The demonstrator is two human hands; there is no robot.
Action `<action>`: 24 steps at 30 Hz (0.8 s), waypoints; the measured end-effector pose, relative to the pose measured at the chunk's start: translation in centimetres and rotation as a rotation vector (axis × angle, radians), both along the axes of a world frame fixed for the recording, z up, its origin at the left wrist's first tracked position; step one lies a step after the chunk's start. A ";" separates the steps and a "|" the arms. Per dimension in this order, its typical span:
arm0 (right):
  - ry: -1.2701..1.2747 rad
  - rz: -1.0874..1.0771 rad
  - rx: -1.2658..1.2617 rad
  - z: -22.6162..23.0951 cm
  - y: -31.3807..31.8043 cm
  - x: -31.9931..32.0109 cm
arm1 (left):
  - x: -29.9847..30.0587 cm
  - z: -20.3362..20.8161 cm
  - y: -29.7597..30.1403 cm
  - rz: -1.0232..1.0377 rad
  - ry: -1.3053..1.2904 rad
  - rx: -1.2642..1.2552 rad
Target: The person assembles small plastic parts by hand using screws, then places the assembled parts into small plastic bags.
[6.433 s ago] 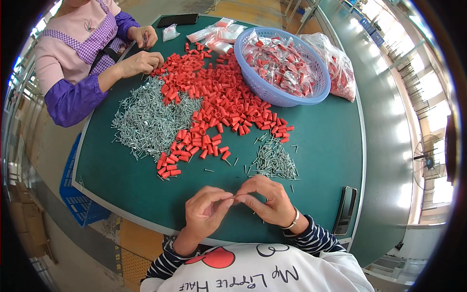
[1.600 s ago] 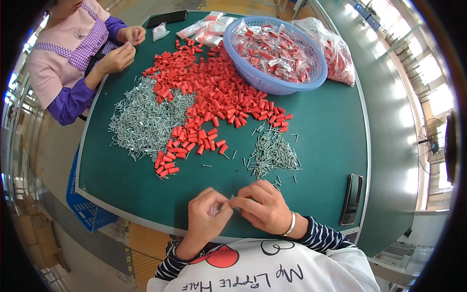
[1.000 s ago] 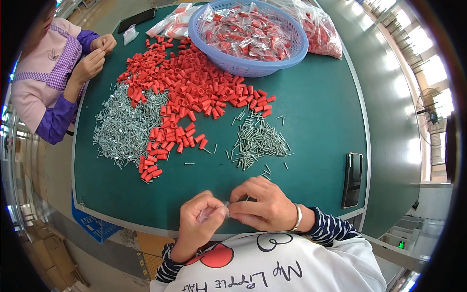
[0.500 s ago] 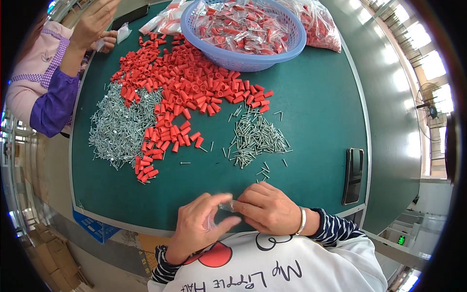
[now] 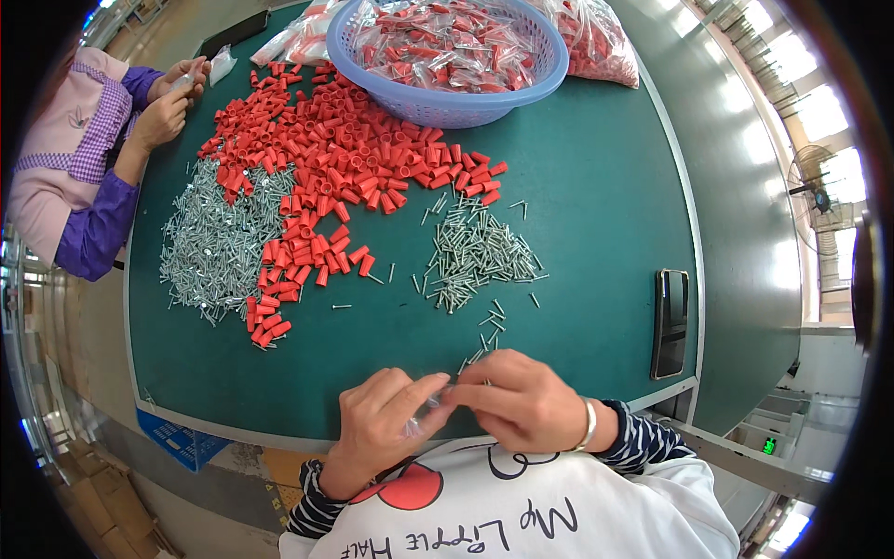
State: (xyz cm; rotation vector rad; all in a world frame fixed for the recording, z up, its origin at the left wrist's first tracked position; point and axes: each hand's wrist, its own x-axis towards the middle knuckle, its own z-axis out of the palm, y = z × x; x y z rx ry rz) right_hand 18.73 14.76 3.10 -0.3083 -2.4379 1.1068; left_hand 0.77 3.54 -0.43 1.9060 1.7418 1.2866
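My left hand (image 5: 377, 419) is closed around a small clear plastic bag (image 5: 413, 428), just over the table's near edge. Thumb and fingers of my right hand (image 5: 526, 402) are pinched together at the bag's upper end; whether a screw is between them is hidden. Several loose screws (image 5: 491, 326) lie right beyond my right fingers, trailing off a small pile of longer screws (image 5: 480, 244). Farther left spreads a big heap of red tapered plastic caps (image 5: 354, 149), hollow at one end. Beside it lies a larger pile of silvery screws (image 5: 223, 242).
At the far side, a blue-purple plastic basket (image 5: 447, 114) holds filled bags; a big bag of red caps (image 5: 601, 47) sits beside it. A phone (image 5: 670, 324) lies near the right edge. A co-worker's hands (image 5: 168, 107) hold a small bag at the far left.
My right fingers have shifted at the bag's mouth, and more screws lie strewn near them. The co-worker's raised hand has come down to the other one. My view has turned slightly.
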 end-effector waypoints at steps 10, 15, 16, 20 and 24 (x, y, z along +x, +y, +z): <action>-0.419 -0.388 0.015 -0.1 -1.0 3.0 | -0.2 -1.0 -0.8 0.052 -0.189 -0.109; -0.502 -0.316 0.163 -1.3 -1.2 1.5 | -0.4 -1.5 -1.2 0.058 -0.228 -0.127; -0.505 -0.309 0.166 -1.3 -1.0 1.5 | -0.5 -1.5 -1.3 0.062 -0.244 -0.132; -0.429 -0.140 0.309 -1.2 0.0 1.3 | -0.6 -1.6 -1.4 0.079 -0.279 -0.128; -0.441 -0.110 0.346 -1.1 0.6 0.8 | -0.7 -1.8 -1.3 0.068 -0.302 -0.126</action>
